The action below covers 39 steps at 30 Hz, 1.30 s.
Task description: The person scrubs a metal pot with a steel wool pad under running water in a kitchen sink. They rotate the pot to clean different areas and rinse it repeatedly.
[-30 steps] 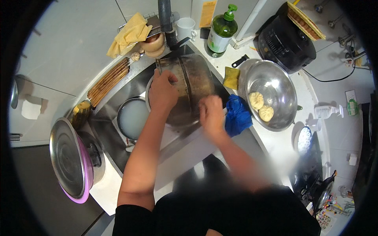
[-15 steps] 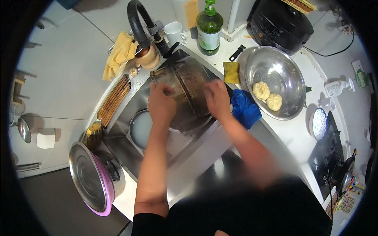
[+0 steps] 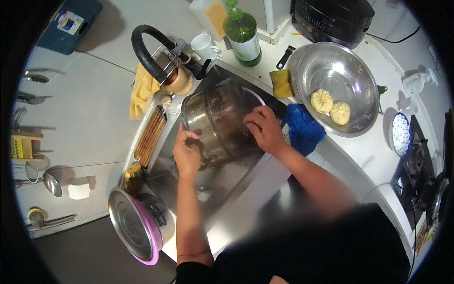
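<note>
A stained steel pot point(image 3: 224, 125) with a dark band round its side is tilted over the sink point(image 3: 165, 189). My left hand point(image 3: 187, 154) grips its left edge, thumb on the outer wall. At the pot's right side, my right hand point(image 3: 266, 130) has its fingers bent and closed at the edge; part of the grip is hidden. A blue cloth point(image 3: 305, 128) lies bunched on the counter just right of that hand. Behind the pot stands the black faucet point(image 3: 146, 52), with a yellow cloth point(image 3: 143, 92) beside it.
A steel colander point(image 3: 345, 61) holding two buns point(image 3: 322, 101) sits to the right, near a yellow-green sponge point(image 3: 282, 84) and a green pump bottle point(image 3: 243, 38). Chopsticks point(image 3: 150, 137) line the sink's left edge. A pink basin point(image 3: 149, 232) under a steel lid stands lower left.
The view has shifted. The pot has turned, and the bowl of cloudy liquid seen in the sink before is now hidden. My right hand, blurred earlier, shows clearly at the pot's edge.
</note>
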Each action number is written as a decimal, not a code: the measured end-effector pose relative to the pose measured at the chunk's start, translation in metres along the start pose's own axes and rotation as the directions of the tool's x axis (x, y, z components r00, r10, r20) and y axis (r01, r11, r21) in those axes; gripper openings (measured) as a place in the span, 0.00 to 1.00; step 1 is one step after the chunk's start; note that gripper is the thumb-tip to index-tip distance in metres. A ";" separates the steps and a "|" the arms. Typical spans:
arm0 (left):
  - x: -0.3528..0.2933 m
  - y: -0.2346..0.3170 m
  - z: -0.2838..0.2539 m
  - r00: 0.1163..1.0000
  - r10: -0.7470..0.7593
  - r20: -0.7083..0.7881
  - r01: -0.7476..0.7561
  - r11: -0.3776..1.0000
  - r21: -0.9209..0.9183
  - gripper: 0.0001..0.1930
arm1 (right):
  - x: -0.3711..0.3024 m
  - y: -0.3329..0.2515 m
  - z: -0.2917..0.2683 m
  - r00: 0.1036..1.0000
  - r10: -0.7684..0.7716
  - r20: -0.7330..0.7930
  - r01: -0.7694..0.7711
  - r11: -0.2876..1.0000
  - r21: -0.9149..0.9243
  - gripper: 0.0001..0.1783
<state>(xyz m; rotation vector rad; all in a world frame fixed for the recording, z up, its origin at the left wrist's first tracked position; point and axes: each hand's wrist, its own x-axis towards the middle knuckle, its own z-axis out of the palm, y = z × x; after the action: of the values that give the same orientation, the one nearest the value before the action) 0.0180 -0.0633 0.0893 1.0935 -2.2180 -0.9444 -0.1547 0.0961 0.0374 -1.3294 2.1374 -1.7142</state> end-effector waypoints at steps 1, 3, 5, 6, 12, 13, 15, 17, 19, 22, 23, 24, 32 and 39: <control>-0.003 0.005 0.000 1.000 -0.014 0.007 0.013 1.000 0.015 0.15 | 0.010 -0.003 -0.001 1.000 -0.020 0.015 0.021 0.999 -0.037 0.08; -0.002 -0.003 -0.005 0.998 0.015 0.058 -0.017 0.999 0.037 0.15 | 0.036 -0.005 0.004 0.997 -0.075 0.021 0.077 0.992 -0.103 0.06; -0.002 -0.003 -0.006 0.996 0.056 0.071 -0.058 0.998 0.034 0.15 | 0.074 0.013 0.016 1.000 -0.018 0.019 0.020 0.995 -0.095 0.06; -0.002 0.001 -0.006 0.998 0.038 0.055 -0.039 0.999 0.023 0.15 | 0.084 0.018 0.018 1.000 0.010 0.018 -0.008 0.996 -0.093 0.06; -0.006 -0.007 -0.006 0.998 0.033 0.053 -0.030 0.998 -0.046 0.15 | 0.037 0.005 0.010 0.997 -0.080 0.004 0.080 0.995 -0.058 0.05; -0.005 -0.007 -0.004 0.998 0.027 0.051 -0.024 0.998 -0.052 0.15 | 0.016 -0.006 0.003 0.986 -0.108 0.130 0.126 0.982 -0.137 0.05; -0.005 -0.002 -0.001 0.999 0.013 0.041 -0.011 0.998 -0.061 0.15 | 0.001 -0.021 -0.005 0.959 -0.132 0.252 0.190 0.957 -0.221 0.05; -0.003 0.000 -0.002 0.997 0.037 0.062 -0.034 0.998 -0.055 0.15 | 0.005 -0.027 -0.006 0.955 -0.156 0.251 0.220 0.943 -0.251 0.04; -0.002 0.000 -0.001 0.998 0.049 0.051 -0.047 0.998 -0.037 0.15 | 0.033 -0.029 0.003 0.953 -0.170 0.249 0.245 0.919 -0.308 0.03; 0.001 0.015 0.003 0.999 -0.034 0.030 0.036 0.998 -0.058 0.12 | 0.085 -0.029 0.024 0.955 -0.134 0.264 0.234 0.889 -0.394 0.02; 0.001 0.011 0.003 0.999 -0.028 -0.016 0.028 1.000 -0.010 0.11 | 0.094 -0.032 0.031 0.956 -0.115 0.272 0.225 0.878 -0.423 0.02; -0.001 0.011 0.001 0.999 -0.038 -0.009 0.038 0.999 -0.001 0.10 | 0.094 -0.035 0.032 0.949 -0.122 0.292 0.240 0.879 -0.412 0.02; -0.011 0.017 -0.005 0.962 -0.273 -0.026 0.274 0.962 0.023 0.15 | 0.031 -0.052 -0.007 0.866 -0.222 0.449 0.385 0.868 -0.314 0.13; -0.016 0.006 -0.001 0.985 -0.151 -0.086 0.147 0.988 -0.048 0.13 | 0.080 -0.049 0.037 0.824 -0.172 0.540 0.424 0.819 -0.386 0.10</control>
<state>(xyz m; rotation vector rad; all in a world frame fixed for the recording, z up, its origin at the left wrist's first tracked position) 0.0246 -0.0477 0.0930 1.2715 -2.0588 -0.9781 -0.1555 0.0159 0.0983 -2.0727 2.1921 -0.7446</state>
